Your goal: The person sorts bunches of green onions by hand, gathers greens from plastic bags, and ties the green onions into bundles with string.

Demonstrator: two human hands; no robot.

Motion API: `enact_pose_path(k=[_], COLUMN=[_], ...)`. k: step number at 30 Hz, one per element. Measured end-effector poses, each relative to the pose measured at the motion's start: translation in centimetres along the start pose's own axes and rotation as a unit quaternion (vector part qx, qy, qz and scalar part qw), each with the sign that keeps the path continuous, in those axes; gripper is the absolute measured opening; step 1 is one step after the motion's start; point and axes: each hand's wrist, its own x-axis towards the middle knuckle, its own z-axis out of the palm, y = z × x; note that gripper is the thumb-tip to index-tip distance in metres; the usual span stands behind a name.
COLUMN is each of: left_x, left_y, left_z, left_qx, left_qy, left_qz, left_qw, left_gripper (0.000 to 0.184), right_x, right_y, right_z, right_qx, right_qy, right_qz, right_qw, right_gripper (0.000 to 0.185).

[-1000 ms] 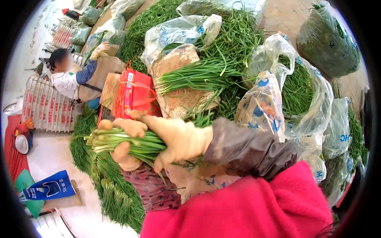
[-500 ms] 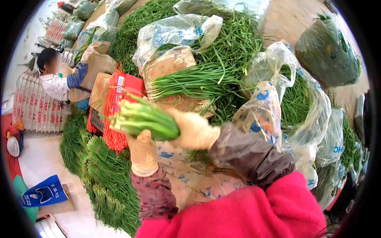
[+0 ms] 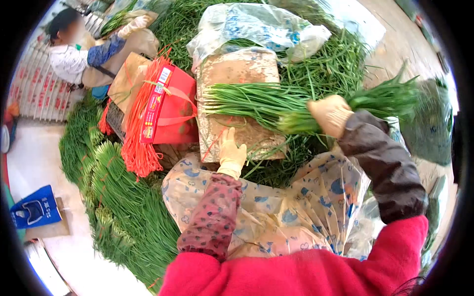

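My gloved right hand (image 3: pixel 331 115) is closed around a bunch of chives (image 3: pixel 382 98), its pale cut ends pointing left and its green leaves spreading right. Beside it, loose chives (image 3: pixel 252 97) lie across a worn, dirt-stained board (image 3: pixel 237 69). My gloved left hand (image 3: pixel 232 152) is at the near part of the board, fingers apart and nothing visible gripped. A thin red strand runs close to its fingertips. Left of the board is a red box (image 3: pixel 175 106) with a bundle of red ties (image 3: pixel 140 133) hanging along it.
Tied chive bunches (image 3: pixel 131 197) are heaped at the left. A patterned plastic sheet (image 3: pixel 276 212) covers my lap. Behind the board lie a clear plastic bag (image 3: pixel 247 24) and more loose chives. A person (image 3: pixel 74 54) sits at the upper left; a filled bag (image 3: pixel 429 128) stands right.
My right hand has carried the bunch to the right, away from my left hand. My left hand has let go of it and moved to the board, its fingers spreading. The view has shifted.
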Motion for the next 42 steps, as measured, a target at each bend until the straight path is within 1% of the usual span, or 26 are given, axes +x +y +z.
enact_pose_path(k=[2, 4, 6, 8, 9, 10, 12, 13, 14, 16, 17, 18, 20, 22, 23, 24, 26, 28, 30, 33, 34, 37, 38, 40, 41, 42], left_x=[0.5, 1.3, 2.0, 2.8, 2.7, 2.8, 3.1, 3.2, 3.1, 2.2, 1.3, 1.0, -1.3, -2.5, -2.9, -3.3, -2.8, -0.9, 1.6, 4.6, 4.9, 6.0, 6.3, 7.6, 8.7, 9.5], left_y=[1.0, 2.1, 2.0, 1.2, 0.6, 0.2, -0.4, -0.3, 0.1, 0.8, 0.7, 1.4, 3.3, 5.0, 6.1, 4.2, 7.2, 8.8, 7.4, 5.7, 5.4, 4.1, 4.1, 4.4, 3.9, 3.5], left_z=[0.2, 0.3, 0.6, 1.6, 2.5, 2.9, 3.1, 2.8, 2.2, 1.7, 2.5, 1.9, 0.5, -0.1, -0.7, 1.9, -1.9, -3.3, -4.4, -3.8, -3.9, -5.3, -5.4, -6.6, -6.6, -6.4], left_qx=[0.132, 0.147, 0.162, 0.235, 0.290, 0.286, 0.308, 0.341, 0.344, 0.382, 0.418, 0.389, 0.430, 0.368, 0.361, 0.327, 0.301, 0.401, 0.283, 0.222, 0.231, 0.052, 0.039, 0.045, 0.059, 0.062], left_qy=[0.003, -0.027, -0.060, -0.082, -0.002, 0.000, 0.071, 0.040, 0.041, -0.059, -0.010, -0.089, -0.095, -0.248, -0.346, -0.418, -0.439, -0.252, 0.055, 0.089, 0.138, 0.183, 0.194, 0.107, 0.091, 0.090], left_qz=[0.004, -0.021, -0.046, -0.007, 0.027, 0.025, 0.079, 0.083, 0.080, 0.098, 0.119, 0.110, 0.116, 0.099, 0.122, 0.114, 0.188, 0.182, 0.318, 0.416, 0.425, 0.275, 0.159, -0.027, -0.034, -0.034], left_qw=[0.991, 0.989, 0.984, 0.968, 0.957, 0.958, 0.945, 0.936, 0.935, 0.917, 0.900, 0.910, 0.890, 0.891, 0.857, 0.840, 0.825, 0.862, 0.903, 0.877, 0.864, 0.942, 0.967, 0.993, 0.993, 0.993], left_gripper=[0.077, 0.078, 0.080, 0.079, 0.066, 0.066, 0.047, 0.025, 0.025, 0.022, 0.021, 0.024, 0.041, 0.054, 0.064, 0.065, 0.047, 0.025, 0.015, 0.016, 0.017, 0.014, 0.020, 0.032, 0.044, 0.044], right_x=[-1.9, -3.7, -4.3, -3.2, -1.9, -0.5, 2.9, 4.6, 6.4, 9.9, 11.1, 12.1, 15.0, 15.5, 15.7, 15.7, 16.2, 15.8, 17.5, 16.9, 16.4, 15.4, 15.1, 15.3, 15.3, 15.3], right_y=[3.8, 4.7, 4.6, 3.1, 2.0, 0.7, -2.0, -3.5, -5.1, -8.3, -9.7, -10.9, -13.0, -14.1, -14.2, -13.9, -13.3, -12.9, -13.0, -12.8, -12.6, -12.7, -12.8, -13.2, -13.2, -13.1], right_z=[2.6, -0.8, -6.6, -10.1, -11.1, -12.2, -11.4, -11.2, -10.9, -8.9, -7.7, -6.1, 0.5, 3.2, 3.5, 3.8, 4.5, 2.3, 5.3, 5.5, 4.4, 3.4, 3.3, 4.0, 4.0, 3.9], right_qx=[-0.092, -0.150, -0.051, 0.062, 0.114, 0.166, 0.220, 0.230, 0.241, 0.217, 0.219, 0.220, 0.147, 0.126, 0.128, 0.144, 0.152, 0.216, 0.200, 0.198, 0.240, 0.261, 0.268, 0.247, 0.250, 0.253], right_qy=[-0.053, -0.199, -0.222, -0.158, -0.134, -0.109, -0.035, -0.021, -0.006, 0.005, 0.030, 0.055, 0.165, 0.223, 0.219, 0.207, 0.197, 0.119, 0.182, 0.248, 0.220, 0.227, 0.245, 0.268, 0.268, 0.266], right_qz=[0.011, 0.010, 0.004, -0.001, 0.002, 0.004, -0.004, -0.019, -0.035, -0.014, -0.009, -0.004, 0.056, 0.100, 0.101, 0.085, 0.073, 0.085, 0.098, 0.083, 0.089, 0.079, 0.082, 0.088, 0.087, 0.086], right_qw=[0.994, 0.968, 0.974, 0.985, 0.984, 0.980, 0.975, 0.973, 0.970, 0.976, 0.975, 0.974, 0.974, 0.961, 0.962, 0.964, 0.966, 0.965, 0.958, 0.944, 0.941, 0.935, 0.928, 0.927, 0.926, 0.926], right_gripper=[0.031, 0.041, 0.052, 0.061, 0.056, 0.052, 0.053, 0.057, 0.062, 0.065, 0.069, 0.073, 0.088, 0.091, 0.091, 0.091, 0.094, 0.083, 0.063, 0.064, 0.069, 0.077, 0.075, 0.074, 0.074, 0.074])
